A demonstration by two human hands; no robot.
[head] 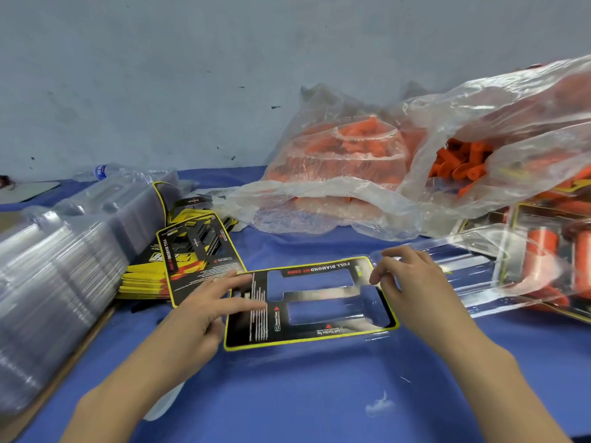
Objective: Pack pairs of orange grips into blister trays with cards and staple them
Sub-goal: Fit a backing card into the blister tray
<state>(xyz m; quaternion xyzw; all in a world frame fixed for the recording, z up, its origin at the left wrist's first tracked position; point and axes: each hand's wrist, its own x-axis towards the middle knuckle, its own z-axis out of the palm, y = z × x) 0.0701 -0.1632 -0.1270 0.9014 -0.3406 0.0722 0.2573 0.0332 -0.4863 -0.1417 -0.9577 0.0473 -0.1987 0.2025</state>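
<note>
Landmark: a black, yellow-edged printed card (310, 302) with two cut-out windows is laid flat at the centre of the blue-covered tabletop (319, 394).
Blister tray: a clear moulded plastic blister tray (454, 270) is seen opened out. One half appears to lie under the card, and the other extends to the right of it.
Left hand: the left hand (204, 314) is spread, fingers straight, and laid on the left end of the card.
Right hand: the right hand (412, 282) is held at the card's upper right corner, fingers curved over the tray rim. Whether anything is pinched cannot be told.
Orange grips: the orange grips (460, 164), flanged at one end, are kept in clear plastic bags (335, 187) beyond the card, well apart from it. None is seen in the tray, and blue cloth shows through both windows.
Supplies: a stack of matching cards (192, 251) is set just left of the card, with a stack of nested clear trays (64, 251) further left.
Finished packs: closed packs (559, 251) holding grips are piled to the right of the card.
Step in hand: this is judged to be the seating of the card in the tray. Loading and stapling are not yet done.
Next move: the windows should be squared to the tray's pockets, then one pair of grips fetched from a bag. No stapler is seen.
</note>
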